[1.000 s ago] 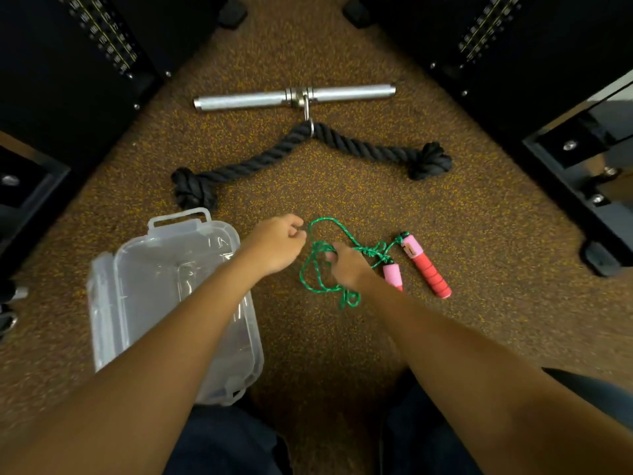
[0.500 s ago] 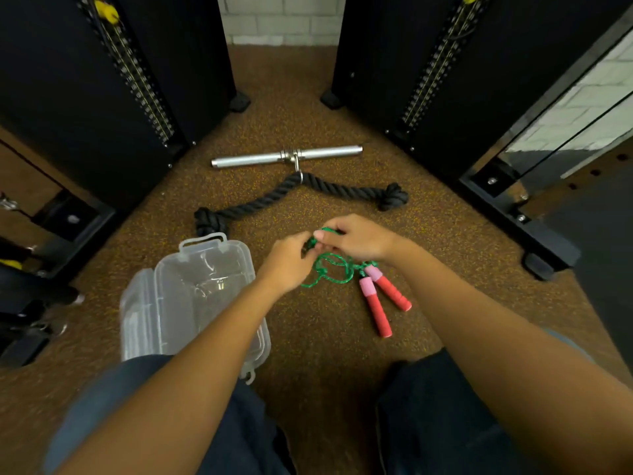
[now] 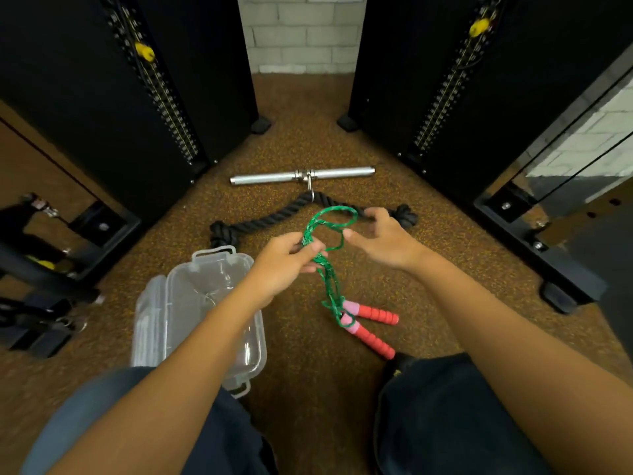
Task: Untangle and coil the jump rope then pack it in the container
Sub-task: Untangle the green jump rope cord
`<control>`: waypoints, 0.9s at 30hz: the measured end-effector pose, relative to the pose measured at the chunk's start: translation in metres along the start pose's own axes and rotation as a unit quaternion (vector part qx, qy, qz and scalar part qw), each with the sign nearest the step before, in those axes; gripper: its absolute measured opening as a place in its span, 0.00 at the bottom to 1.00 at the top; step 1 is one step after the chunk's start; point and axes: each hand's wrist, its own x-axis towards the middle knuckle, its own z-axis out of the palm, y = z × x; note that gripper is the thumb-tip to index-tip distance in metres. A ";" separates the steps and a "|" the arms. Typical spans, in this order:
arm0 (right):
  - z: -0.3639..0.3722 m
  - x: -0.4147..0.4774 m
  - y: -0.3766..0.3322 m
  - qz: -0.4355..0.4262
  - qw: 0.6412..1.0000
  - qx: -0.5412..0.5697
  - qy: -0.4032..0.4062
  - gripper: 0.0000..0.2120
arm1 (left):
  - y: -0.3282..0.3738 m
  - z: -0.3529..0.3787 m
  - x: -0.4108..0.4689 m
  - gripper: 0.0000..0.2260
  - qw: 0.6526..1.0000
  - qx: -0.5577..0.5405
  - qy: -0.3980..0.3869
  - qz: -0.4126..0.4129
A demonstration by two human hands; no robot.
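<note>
Nearest the camera, on the speckled rubber floor [image 3: 308,399]: a person's two knees in dark trousers, forearms reaching forward between them.

Item, clear plastic container [image 3: 205,303]: lid open, lying beside the left knee, nothing visible inside.

Item, jump rope handles [image 3: 371,323]: two, red grips with pink collars, resting on the floor just right of the container, tips close together. Green cord is wound around the collars in a snarl.

Item, jump rope [image 3: 329,282]: green braided cord, rising from the handles as a twisted bundle of strands into the hands, then opening into loops above them.

Item, left hand [image 3: 287,262]: closed around the bundled strands, fingers and thumb pinched on the cord.

Item, right hand [image 3: 383,241]: fingers loosely spread, fingertips at the upper loop; whether it actually grips the cord cannot be told.

Item, black rope attachment [image 3: 274,219] and steel bar [image 3: 301,175]: on the floor beyond, between two black weight stacks.

Risk, as judged: pulling the loop wide while the left hand clamps the bundle may tighten the snarl at the collars, and the lifted cord could drag the handles across the floor.
</note>
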 end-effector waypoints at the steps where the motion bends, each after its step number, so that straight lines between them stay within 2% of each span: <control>1: -0.006 -0.002 0.001 0.010 0.999 -0.033 -0.005 0.28 | 0.003 0.001 0.000 0.04 1.000 -0.007 0.003 0.000; 3: -0.016 -0.009 0.003 -0.009 0.992 -0.101 -0.073 0.25 | 0.011 0.003 0.003 0.03 1.000 -0.025 0.005 0.003; 5: -0.013 -0.016 0.002 -0.047 0.975 -0.120 -0.181 0.29 | 0.016 0.007 0.004 0.03 0.998 -0.061 0.004 0.006; 6: -0.008 -0.018 0.000 -0.066 0.970 -0.121 -0.202 0.29 | 0.018 0.009 0.004 0.03 0.996 -0.086 -0.001 0.005; 9: 0.006 -0.014 -0.008 -0.136 0.975 -0.112 -0.135 0.13 | 0.029 0.017 0.005 0.04 0.992 -0.129 -0.015 0.003; 11: 0.008 -0.007 -0.010 -0.139 0.983 -0.049 -0.107 0.08 | 0.038 0.018 0.008 0.05 0.997 -0.072 -0.015 0.030; 15: 0.002 0.008 -0.006 -0.130 0.990 0.006 -0.063 0.11 | 0.042 0.004 0.013 0.05 0.992 0.101 -0.016 0.080; 18: 0.003 0.013 -0.010 -0.098 0.983 0.129 -0.089 0.12 | 0.024 -0.015 0.017 0.12 0.970 0.239 0.002 0.041; 20: 0.005 0.012 -0.015 -0.089 0.971 0.190 -0.113 0.12 | 0.014 -0.018 0.019 0.15 0.968 0.250 -0.034 0.003; 23: 0.007 0.011 -0.017 -0.082 0.959 0.247 -0.113 0.13 | 0.007 -0.008 0.024 0.19 0.948 0.305 -0.089 0.000; 27: 0.004 0.012 -0.023 -0.059 0.953 0.285 -0.085 0.13 | 0.008 -0.003 0.025 0.12 0.940 0.329 -0.085 0.017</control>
